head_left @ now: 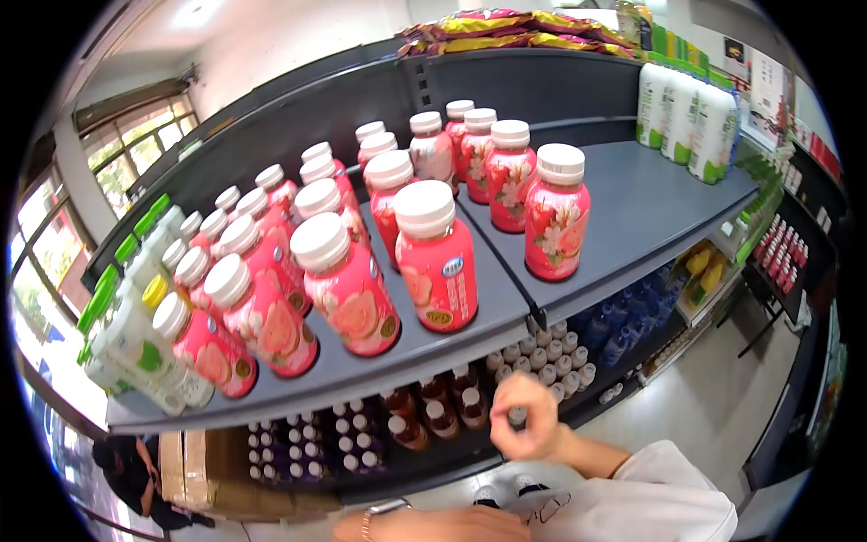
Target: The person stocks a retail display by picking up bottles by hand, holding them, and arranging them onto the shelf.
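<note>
My right hand [527, 417] is in front of the lower shelves, fingers curled round to the thumb, and nothing shows in it. A small gap inside the curl shows what lies behind. My left hand [474, 522], with a watch on its wrist, is low at the bottom edge; its fingers are not clearly visible. Above both hands, rows of pink bottles with white caps [438, 271] stand upright on the grey upper shelf [492, 316]. One pink bottle [557, 217] stands at the front of the right-hand shelf section. Neither hand touches a bottle.
Green-capped white bottles stand at the shelf's left end [144, 348] and right end [682, 122]. Below are dark bottles [441, 420], white-capped bottles [551, 357] and a cardboard box [194, 470]. A person in dark clothes [131, 474] is at lower left. Yellow-purple packets [506, 32] lie on top.
</note>
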Demonstrator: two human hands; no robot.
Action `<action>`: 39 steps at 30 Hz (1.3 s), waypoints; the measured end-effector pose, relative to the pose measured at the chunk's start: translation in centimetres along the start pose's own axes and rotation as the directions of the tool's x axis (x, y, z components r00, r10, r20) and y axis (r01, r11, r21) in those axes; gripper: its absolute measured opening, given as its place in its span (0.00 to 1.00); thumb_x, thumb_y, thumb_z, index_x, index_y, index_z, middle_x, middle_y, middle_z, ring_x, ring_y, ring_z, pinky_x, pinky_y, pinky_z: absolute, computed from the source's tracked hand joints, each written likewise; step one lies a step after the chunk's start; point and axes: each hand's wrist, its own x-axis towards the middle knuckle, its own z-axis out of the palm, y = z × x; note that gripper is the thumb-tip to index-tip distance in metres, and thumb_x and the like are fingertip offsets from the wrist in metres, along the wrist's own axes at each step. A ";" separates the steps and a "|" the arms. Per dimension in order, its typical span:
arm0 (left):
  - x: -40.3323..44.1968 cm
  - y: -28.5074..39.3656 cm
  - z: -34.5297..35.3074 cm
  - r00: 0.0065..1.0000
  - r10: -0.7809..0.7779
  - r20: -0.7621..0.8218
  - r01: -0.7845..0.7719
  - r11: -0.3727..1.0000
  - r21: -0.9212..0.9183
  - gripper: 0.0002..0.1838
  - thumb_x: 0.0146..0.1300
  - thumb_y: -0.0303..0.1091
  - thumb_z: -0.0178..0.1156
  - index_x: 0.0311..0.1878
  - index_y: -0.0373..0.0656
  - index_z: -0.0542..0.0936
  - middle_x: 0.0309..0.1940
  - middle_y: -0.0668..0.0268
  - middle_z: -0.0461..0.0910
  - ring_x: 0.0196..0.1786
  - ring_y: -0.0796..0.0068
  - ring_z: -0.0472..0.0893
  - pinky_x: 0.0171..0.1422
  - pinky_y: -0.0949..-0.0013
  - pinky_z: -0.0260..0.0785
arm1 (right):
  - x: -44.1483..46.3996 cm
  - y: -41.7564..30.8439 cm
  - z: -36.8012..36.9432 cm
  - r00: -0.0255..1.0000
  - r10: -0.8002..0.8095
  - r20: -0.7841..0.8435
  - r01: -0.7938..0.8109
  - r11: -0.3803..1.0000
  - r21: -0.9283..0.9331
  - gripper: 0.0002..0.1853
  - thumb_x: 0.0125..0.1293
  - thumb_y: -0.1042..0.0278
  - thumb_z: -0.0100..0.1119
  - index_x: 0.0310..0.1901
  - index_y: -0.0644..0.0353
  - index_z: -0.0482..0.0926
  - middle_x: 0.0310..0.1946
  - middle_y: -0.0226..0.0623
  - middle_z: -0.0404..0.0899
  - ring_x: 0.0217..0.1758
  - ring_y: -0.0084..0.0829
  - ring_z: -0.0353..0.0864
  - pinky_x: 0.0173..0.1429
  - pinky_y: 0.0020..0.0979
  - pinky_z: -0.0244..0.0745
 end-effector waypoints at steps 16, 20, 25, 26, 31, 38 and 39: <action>4.3 -12.1 4.4 0.915 0.291 0.280 -0.012 0.712 -0.702 0.19 0.66 0.45 0.65 0.46 0.37 0.81 0.46 0.57 0.79 0.47 0.57 0.79 0.50 0.58 0.71 | -11.8 -5.3 -6.3 0.793 0.600 -0.100 -0.607 0.767 -0.208 0.13 0.56 0.83 0.65 0.43 0.62 0.79 0.30 0.34 0.78 0.30 0.26 0.78 0.35 0.25 0.74; 9.2 -13.5 7.7 0.866 0.354 0.352 0.022 0.678 -0.735 0.15 0.66 0.42 0.65 0.43 0.37 0.82 0.47 0.57 0.80 0.47 0.56 0.79 0.51 0.58 0.71 | -13.8 -7.6 -11.5 0.771 0.601 -0.214 -0.637 0.715 -0.287 0.13 0.55 0.83 0.66 0.42 0.62 0.79 0.30 0.34 0.79 0.30 0.27 0.77 0.36 0.26 0.74; 17.2 -14.5 12.6 0.801 0.357 0.480 0.102 0.709 -0.698 0.13 0.63 0.40 0.67 0.41 0.38 0.84 0.45 0.58 0.81 0.47 0.56 0.80 0.53 0.58 0.72 | -16.4 -11.4 -19.6 0.738 0.605 -0.299 -0.675 0.639 -0.369 0.11 0.55 0.80 0.66 0.41 0.61 0.80 0.31 0.35 0.81 0.29 0.28 0.78 0.36 0.28 0.75; 18.9 -14.9 13.9 0.787 0.363 0.498 0.113 0.709 -0.696 0.14 0.63 0.41 0.68 0.41 0.38 0.84 0.45 0.58 0.82 0.48 0.56 0.80 0.53 0.59 0.71 | -16.7 -12.5 -21.6 0.736 0.601 -0.312 -0.676 0.627 -0.388 0.11 0.55 0.80 0.66 0.41 0.61 0.80 0.30 0.35 0.81 0.29 0.29 0.79 0.36 0.29 0.75; 26.3 -19.4 20.5 0.753 0.328 0.570 0.177 0.734 -0.656 0.16 0.59 0.29 0.68 0.50 0.36 0.82 0.43 0.64 0.83 0.48 0.65 0.81 0.55 0.65 0.72 | -20.9 -16.7 -31.3 0.696 0.491 -0.524 -0.718 0.487 -0.497 0.10 0.55 0.78 0.67 0.39 0.56 0.82 0.30 0.31 0.82 0.29 0.30 0.78 0.35 0.30 0.75; 33.0 -29.4 32.9 0.713 -0.361 0.601 0.700 0.414 -0.582 0.04 0.69 0.25 0.58 0.43 0.37 0.81 0.42 0.64 0.83 0.47 0.75 0.79 0.56 0.69 0.68 | -30.4 -25.5 -42.7 0.507 0.265 -0.820 -0.862 0.134 -0.489 0.09 0.55 0.76 0.67 0.38 0.55 0.82 0.28 0.28 0.82 0.29 0.29 0.77 0.34 0.29 0.73; 33.9 -30.3 34.3 0.694 -0.369 0.619 0.718 0.418 -0.557 0.05 0.70 0.26 0.58 0.44 0.38 0.81 0.42 0.65 0.83 0.46 0.77 0.79 0.54 0.71 0.68 | -31.8 -26.6 -43.9 0.449 0.225 -0.865 -0.893 0.089 -0.441 0.09 0.55 0.76 0.67 0.38 0.55 0.82 0.27 0.28 0.82 0.29 0.29 0.77 0.34 0.29 0.73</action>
